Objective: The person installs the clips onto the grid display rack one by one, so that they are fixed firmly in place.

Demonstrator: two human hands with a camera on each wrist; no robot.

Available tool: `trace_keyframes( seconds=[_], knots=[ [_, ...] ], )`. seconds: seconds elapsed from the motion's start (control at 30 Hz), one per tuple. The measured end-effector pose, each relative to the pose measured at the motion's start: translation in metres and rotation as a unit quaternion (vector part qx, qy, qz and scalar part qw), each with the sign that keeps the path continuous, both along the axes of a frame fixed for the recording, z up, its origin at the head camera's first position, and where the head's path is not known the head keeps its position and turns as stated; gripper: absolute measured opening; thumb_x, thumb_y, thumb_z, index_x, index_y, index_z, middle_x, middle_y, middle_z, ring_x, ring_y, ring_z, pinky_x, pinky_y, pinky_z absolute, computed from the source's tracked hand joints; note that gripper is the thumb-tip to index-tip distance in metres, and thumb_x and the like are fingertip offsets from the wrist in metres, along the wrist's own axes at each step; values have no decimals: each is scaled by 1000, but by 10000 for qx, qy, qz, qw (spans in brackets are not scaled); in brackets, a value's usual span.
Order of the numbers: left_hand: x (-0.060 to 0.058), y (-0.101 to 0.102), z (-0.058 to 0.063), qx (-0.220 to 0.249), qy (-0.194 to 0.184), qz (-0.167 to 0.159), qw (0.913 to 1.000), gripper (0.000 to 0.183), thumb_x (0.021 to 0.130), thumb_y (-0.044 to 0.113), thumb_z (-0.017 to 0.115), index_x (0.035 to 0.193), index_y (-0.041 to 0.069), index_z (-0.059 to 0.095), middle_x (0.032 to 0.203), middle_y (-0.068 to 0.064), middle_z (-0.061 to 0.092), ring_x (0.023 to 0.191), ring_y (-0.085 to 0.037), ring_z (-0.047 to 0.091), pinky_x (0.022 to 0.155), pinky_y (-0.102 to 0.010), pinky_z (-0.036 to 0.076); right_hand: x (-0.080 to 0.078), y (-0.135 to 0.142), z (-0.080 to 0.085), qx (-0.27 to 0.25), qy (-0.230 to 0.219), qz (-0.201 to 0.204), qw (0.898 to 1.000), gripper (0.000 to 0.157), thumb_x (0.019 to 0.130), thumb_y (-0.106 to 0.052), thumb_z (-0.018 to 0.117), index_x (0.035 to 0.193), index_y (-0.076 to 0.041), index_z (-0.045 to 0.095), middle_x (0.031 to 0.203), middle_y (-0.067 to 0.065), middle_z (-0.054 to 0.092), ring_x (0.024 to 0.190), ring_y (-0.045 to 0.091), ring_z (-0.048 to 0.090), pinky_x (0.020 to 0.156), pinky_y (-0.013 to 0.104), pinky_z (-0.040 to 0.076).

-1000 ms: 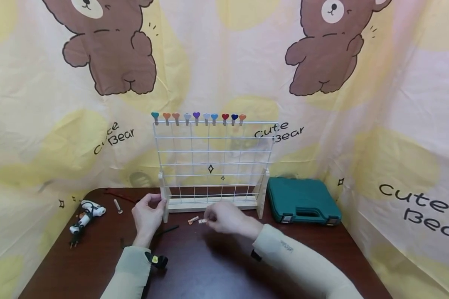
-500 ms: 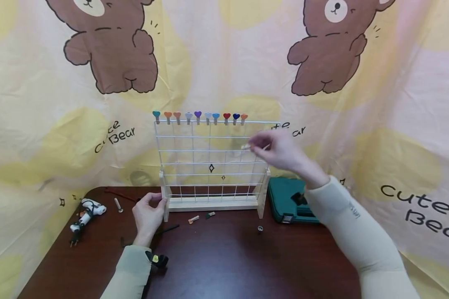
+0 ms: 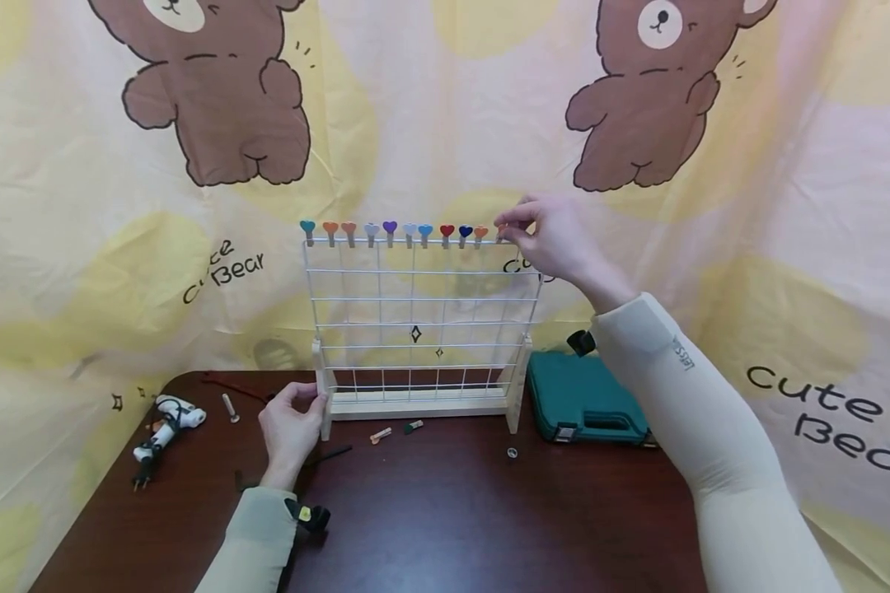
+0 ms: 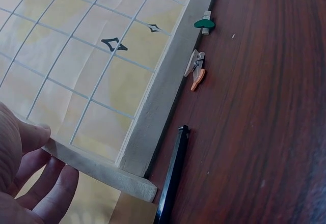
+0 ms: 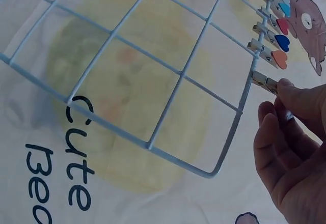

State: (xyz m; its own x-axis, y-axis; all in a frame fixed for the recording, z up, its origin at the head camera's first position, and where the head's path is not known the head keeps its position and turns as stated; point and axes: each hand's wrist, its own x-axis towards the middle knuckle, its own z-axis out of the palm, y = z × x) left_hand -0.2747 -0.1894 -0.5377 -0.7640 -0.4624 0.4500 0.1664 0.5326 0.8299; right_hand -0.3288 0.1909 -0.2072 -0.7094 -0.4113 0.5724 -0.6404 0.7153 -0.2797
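A white wire grid rack (image 3: pixel 414 324) stands upright on a wooden base (image 3: pixel 419 407). Several heart-topped clothespins (image 3: pixel 390 231) line its top wire. My right hand (image 3: pixel 556 237) pinches another small wooden clothespin (image 5: pixel 265 82) at the top wire, right of the orange-heart one (image 5: pixel 278 58); the fingers cover its upper end. My left hand (image 3: pixel 292 424) grips the left wooden upright (image 4: pixel 91 171) of the rack between thumb and fingers. In front of the base lie a clothespin with an orange heart (image 4: pixel 196 70) and one with a green heart (image 4: pixel 205 23).
A green plastic case (image 3: pixel 589 397) sits right of the rack. At the left lie a white glue gun (image 3: pixel 169 432) with its cord and a pale bolt-like piece (image 3: pixel 230 408). A black rod (image 4: pixel 173 175) lies near the left upright, and a small round metal piece (image 3: pixel 512 453) front right.
My right hand picked up a clothespin from the table and raised it to the right part of the top wire. My left hand stays on the upright.
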Motion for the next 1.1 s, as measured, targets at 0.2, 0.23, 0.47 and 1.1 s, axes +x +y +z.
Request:
trace_keyframes(
  seconds=[0.2, 0.23, 0.47, 1.1],
  knots=[
    [1, -3, 2, -98, 4, -16, 10000, 13, 86, 16, 88, 97, 12, 82, 88, -6, 80, 73, -24, 70, 65, -27, 44, -6, -4, 6, 92, -254, -92, 9996, 12, 98, -7, 75, 105, -6, 84, 93, 8, 73, 86, 22, 68, 72, 35, 48],
    [1, -4, 2, -120, 9, 18, 9999, 13, 86, 16, 88, 97, 12, 82, 88, -6, 80, 73, -24, 69, 66, -27, 44, -7, -5, 7, 144, -313, -64, 9994, 12, 98, -7, 75, 105, -6, 84, 93, 8, 73, 86, 23, 67, 73, 36, 48],
    [4, -9, 2, -115, -32, 62, 9999, 13, 86, 14, 89, 97, 12, 82, 87, -5, 80, 66, -22, 67, 60, -24, 42, -12, -13, -3, 264, -246, -137, 9993, 21, 99, -11, 74, 118, -5, 81, 99, 12, 73, 86, 25, 68, 74, 40, 53],
    [1, 0, 2, -115, -175, -18, 9998, 13, 87, 15, 87, 98, 12, 81, 91, -8, 80, 85, -30, 72, 76, -38, 46, 48, -112, -225, 2001, -116, 1777, 9634, 18, 92, -8, 77, 109, -13, 81, 100, -2, 77, 87, 12, 73, 80, 30, 58]
  ],
)
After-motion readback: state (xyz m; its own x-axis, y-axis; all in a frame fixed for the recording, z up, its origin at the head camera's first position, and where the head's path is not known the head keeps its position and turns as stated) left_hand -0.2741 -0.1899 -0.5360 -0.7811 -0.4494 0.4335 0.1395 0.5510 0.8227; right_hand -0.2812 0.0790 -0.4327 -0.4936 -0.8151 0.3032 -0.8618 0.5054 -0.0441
